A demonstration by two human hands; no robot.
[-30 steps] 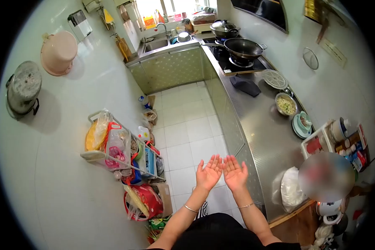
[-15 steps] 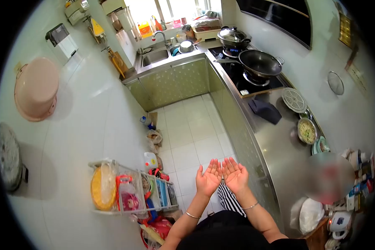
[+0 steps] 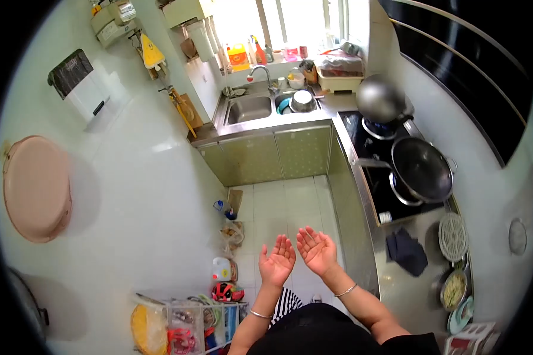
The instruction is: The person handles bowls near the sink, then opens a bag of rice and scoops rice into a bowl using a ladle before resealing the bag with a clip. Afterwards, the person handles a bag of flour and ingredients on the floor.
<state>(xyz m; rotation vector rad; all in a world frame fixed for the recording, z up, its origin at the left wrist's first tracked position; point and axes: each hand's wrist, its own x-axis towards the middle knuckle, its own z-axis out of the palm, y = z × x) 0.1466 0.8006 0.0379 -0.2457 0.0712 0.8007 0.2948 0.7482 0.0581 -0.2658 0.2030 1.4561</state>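
Palm up and holding nothing, my left hand (image 3: 277,262) is stretched out over the tiled floor, its fingers extended. My right hand (image 3: 317,251) lies in the air just beside it, also palm up with fingers extended and bare. A narrow gap separates the two hands. Each wrist wears a thin bangle. Striped black-and-white cloth (image 3: 286,305) shows below my hands. To their right, a dark folded cloth (image 3: 407,251) rests on the steel counter (image 3: 397,290).
A wok (image 3: 421,168) and a lidded pot (image 3: 380,97) stand on the black stove (image 3: 367,145). The sink (image 3: 249,110) is under the window. Bottles and bags line the left wall beside a storage rack (image 3: 189,307). A bowl of food (image 3: 453,290) sits on the counter.
The view has tilted up and shifted, so the stove, sink and window appear lower in it. My hands have drawn slightly apart and remain palm up.
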